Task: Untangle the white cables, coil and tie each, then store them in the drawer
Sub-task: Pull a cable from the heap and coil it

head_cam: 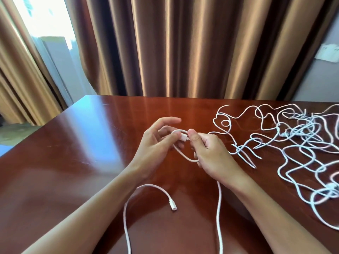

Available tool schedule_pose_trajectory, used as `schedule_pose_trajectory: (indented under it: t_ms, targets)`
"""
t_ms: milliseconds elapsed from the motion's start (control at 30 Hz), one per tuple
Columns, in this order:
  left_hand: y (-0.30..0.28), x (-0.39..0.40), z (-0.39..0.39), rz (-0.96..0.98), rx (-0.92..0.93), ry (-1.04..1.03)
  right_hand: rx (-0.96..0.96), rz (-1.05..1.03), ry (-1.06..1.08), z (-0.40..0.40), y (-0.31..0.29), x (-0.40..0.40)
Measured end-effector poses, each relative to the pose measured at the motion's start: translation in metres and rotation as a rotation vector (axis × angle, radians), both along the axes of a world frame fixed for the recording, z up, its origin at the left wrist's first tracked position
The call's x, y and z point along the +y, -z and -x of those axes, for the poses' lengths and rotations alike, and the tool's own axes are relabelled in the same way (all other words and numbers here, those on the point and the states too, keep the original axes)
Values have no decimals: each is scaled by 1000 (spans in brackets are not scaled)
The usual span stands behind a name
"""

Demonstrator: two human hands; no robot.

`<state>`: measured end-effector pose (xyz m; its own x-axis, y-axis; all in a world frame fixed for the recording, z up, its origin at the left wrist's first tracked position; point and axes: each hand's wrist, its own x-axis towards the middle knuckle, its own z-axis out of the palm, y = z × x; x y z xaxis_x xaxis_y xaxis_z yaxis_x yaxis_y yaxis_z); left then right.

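1. A polished red-brown table [77,162] stands in front of bronze curtains [183,44], with daylight coming through a gap behind its far left corner. No drawer is in view.

2. The table serves as the landmark. Over its middle, both hands work one white cable [185,156]. The right hand [211,153] pinches the cable just behind a small plug [184,138] with thumb and curled fingers. The left hand [156,143] has its thumb and a lower finger closed on the strand beside that plug, while its upper fingers stay spread and loose.

3. From the hands a short loop hangs between them. The cable then runs toward the table's near edge, and its other connector [173,206] lies on the wood near that edge.

4. The tangled cables [293,140] sprawl over the table's right half, well apart from the near connector. One strand from the right hand seems to lead into the heap; whether it is the same cable I cannot tell.

5. This looks like the start of coiling. To do it well:
   - keep the plug end fixed in one hand;
   - lay even loops with the other, letting the cable roll so it does not twist;
   - draw slack gently, so that no knot tightens in the heap;
   - leave a tail for tying.
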<state>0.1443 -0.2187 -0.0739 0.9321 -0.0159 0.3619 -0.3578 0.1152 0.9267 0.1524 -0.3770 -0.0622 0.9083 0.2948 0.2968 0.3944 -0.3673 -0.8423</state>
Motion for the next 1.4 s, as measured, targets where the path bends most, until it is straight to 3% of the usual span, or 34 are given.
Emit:
schedule_pose_trajectory:
  t_ms: [133,267,467,600,667,767,933,1100,1167,1267,1333,1400]
  targets:
    - [9,-3,3,-595,-240,-162,-36,168,-90,2,1,-4]
    - [5,-6,7,-712,-250,-196,74,33,-186,6,6,0]
    - [7,0,-2,-519,-154,-384,284,-261,-294,9,2,6]
    - [-1,-4,1,-69,189,-270,106,-258,-309,14,4,5]
    - [-4,-10,6,7,282,-176,-16,-278,-237,16,7,12]
    - [-4,-19,12,65,366,-72,-219,-182,-67,16,19,21]
    - [-5,-26,21,66,436,-35,-354,25,29,24,28,30]
    - [-9,-29,19,57,515,98,-311,-119,106,17,20,27]
    - [-2,-25,13,-23,381,11,-228,-147,73,12,18,20]
    - [2,-6,5,-420,-204,-225,-103,-112,-52,8,14,10]
    - [0,5,2,-665,-514,-161,-71,-34,-141,6,12,5]
    - [0,10,-1,-805,-656,-115,-78,81,-132,6,11,1]
